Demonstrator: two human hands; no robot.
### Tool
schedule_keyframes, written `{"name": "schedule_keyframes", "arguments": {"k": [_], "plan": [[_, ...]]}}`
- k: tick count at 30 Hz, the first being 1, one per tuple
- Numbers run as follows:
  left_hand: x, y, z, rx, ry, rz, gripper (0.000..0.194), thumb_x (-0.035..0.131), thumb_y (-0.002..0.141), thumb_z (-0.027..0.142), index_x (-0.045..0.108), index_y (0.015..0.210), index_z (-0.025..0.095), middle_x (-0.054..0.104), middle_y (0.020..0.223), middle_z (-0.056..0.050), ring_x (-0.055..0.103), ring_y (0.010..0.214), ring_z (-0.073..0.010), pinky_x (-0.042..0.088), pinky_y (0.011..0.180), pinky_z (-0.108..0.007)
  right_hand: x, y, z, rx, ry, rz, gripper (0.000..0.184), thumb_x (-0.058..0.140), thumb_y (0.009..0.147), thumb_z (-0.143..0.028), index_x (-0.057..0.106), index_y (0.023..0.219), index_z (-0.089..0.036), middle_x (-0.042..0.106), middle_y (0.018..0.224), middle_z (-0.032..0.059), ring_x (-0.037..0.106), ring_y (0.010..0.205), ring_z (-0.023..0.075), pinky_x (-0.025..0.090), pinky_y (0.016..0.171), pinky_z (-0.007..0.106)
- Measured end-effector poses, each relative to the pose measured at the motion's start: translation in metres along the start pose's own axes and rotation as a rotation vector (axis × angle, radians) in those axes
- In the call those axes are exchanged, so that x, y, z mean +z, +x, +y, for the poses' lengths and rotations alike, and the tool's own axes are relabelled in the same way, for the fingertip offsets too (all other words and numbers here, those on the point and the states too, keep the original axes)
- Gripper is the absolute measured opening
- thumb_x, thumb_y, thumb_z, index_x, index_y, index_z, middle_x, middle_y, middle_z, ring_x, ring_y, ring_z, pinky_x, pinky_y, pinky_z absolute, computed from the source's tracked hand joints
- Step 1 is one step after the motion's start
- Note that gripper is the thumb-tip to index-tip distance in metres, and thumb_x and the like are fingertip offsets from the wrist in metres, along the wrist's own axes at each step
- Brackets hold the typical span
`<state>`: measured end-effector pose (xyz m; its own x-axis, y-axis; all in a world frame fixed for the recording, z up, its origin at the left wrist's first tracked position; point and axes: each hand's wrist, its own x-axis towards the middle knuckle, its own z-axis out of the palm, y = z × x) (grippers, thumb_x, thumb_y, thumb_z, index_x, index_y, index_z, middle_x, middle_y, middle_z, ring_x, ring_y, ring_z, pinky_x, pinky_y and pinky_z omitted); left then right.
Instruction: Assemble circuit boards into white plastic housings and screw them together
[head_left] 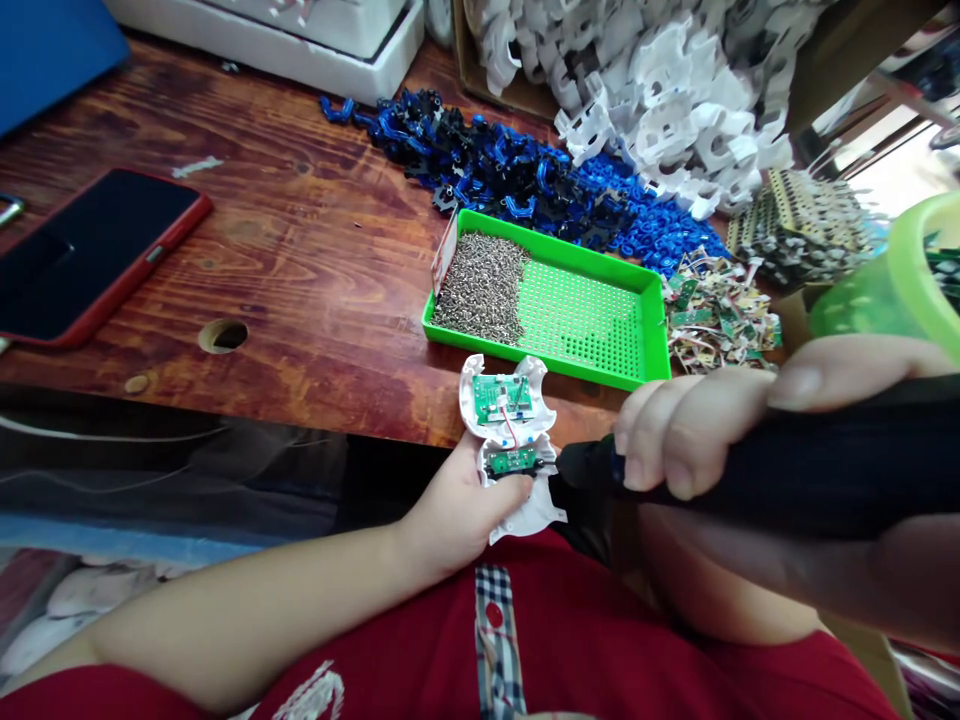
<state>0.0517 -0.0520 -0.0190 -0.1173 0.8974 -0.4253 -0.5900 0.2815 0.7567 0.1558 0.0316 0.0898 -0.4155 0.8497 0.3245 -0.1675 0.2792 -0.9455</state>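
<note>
My left hand [457, 515] is closed around a white plastic housing [508, 440] that carries two small green circuit boards joined by thin wires. It holds the housing at the table's near edge, above my lap. My right hand [712, 425] is wrapped round a black electric screwdriver [817, 470]. The screwdriver's tip points left and meets the lower circuit board on the housing.
A green tray [592, 310] holds a heap of small screws [484, 285]. Behind it lie piles of blue plastic parts [525, 175], white housings [667, 90] and circuit boards [720, 310]. A red-cased phone [90, 250] rests at left. A hole [223, 335] pierces the wooden table.
</note>
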Motion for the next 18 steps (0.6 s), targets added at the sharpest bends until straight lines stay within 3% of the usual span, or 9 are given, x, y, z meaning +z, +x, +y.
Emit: {"name": "schedule_keyframes", "arguments": {"k": [6,11,16,18], "plan": [[0.003,0.0,-0.001,0.004,-0.045,0.022,0.034,0.062,0.071,0.01,0.054,0.103,0.019,0.069,0.094,0.001,0.064,0.085,-0.0147,0.048,0.07,-0.022,-0.006,-0.003,0.002,0.025,0.105,-0.067,0.045,0.044,0.08,-0.062,0.057,0.075,-0.019,0.048,0.049,0.0005,0.051,0.043,0.016,0.046,0.047,0.038],[0.006,-0.001,-0.001,0.023,-0.051,0.025,0.034,0.062,0.071,0.01,0.056,0.104,0.018,0.069,0.097,-0.001,0.064,0.089,-0.0156,0.048,0.072,-0.021,-0.008,-0.005,0.01,0.025,0.16,-0.091,0.044,0.039,0.085,-0.058,0.057,0.078,-0.019,0.051,0.051,0.0013,0.053,0.045,0.0158,0.047,0.049,0.037],[0.006,-0.002,-0.001,0.018,-0.043,0.033,0.037,0.062,0.072,0.012,0.054,0.107,0.02,0.068,0.103,-0.001,0.063,0.095,-0.017,0.048,0.077,-0.024,-0.023,-0.005,0.015,-0.061,0.16,-0.214,0.032,0.054,0.08,-0.051,0.056,0.085,-0.02,0.053,0.051,0.0001,0.053,0.045,0.0162,0.046,0.048,0.036],[0.005,-0.002,0.0,-0.004,-0.016,0.027,0.038,0.062,0.071,0.013,0.053,0.107,0.019,0.068,0.105,-0.003,0.063,0.097,-0.0184,0.048,0.08,-0.026,-0.033,-0.002,0.012,-0.021,0.157,-0.212,0.024,0.06,0.078,-0.045,0.054,0.087,-0.023,0.055,0.054,-0.0012,0.055,0.049,0.0173,0.048,0.055,0.039]]}}
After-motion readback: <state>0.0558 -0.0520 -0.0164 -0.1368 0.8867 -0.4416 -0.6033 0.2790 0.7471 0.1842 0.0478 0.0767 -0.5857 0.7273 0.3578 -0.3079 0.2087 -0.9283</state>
